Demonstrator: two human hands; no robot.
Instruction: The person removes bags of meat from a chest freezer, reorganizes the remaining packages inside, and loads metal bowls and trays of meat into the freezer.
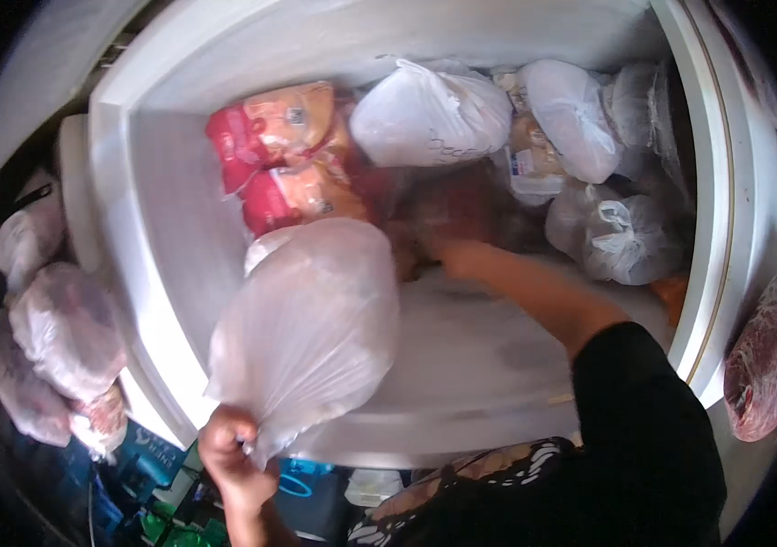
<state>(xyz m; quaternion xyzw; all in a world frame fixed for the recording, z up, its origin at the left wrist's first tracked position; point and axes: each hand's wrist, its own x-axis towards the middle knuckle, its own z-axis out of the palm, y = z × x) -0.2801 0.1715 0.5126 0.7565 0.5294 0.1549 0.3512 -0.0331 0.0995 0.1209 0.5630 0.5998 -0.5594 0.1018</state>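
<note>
Freezer [169, 237], white-walled and open at the top, takes up most of the view. The largest thing handled is a pale plastic bag [315, 310], bulging and opaque enough to hide its contents; it hangs tilted over the near left part of the opening, its full end toward the middle. Outside, to the left, wrapped bundles [69, 328] sit bunched together. Along the far side inside lie a white bag with dark writing [434, 123] and, left of it, red-and-orange packs [293, 118]. A smaller knotted bag [621, 237] sits near the right wall.

Smallest come the hands. The left hand [235, 447] has a closed grip on the gathered neck of the pale bag. The right hand [417, 239] reaches down among the goods, too blurred to tell how far its grip is open or whether it holds anything.

As I judge it, the thin neck is the weak point: with the weight slung out to one side, the film could stretch, tear or slip through the fingers. The bulk also screens part of the packs, so the reaching arm could knock into it or dislodge goods unseen.
</note>
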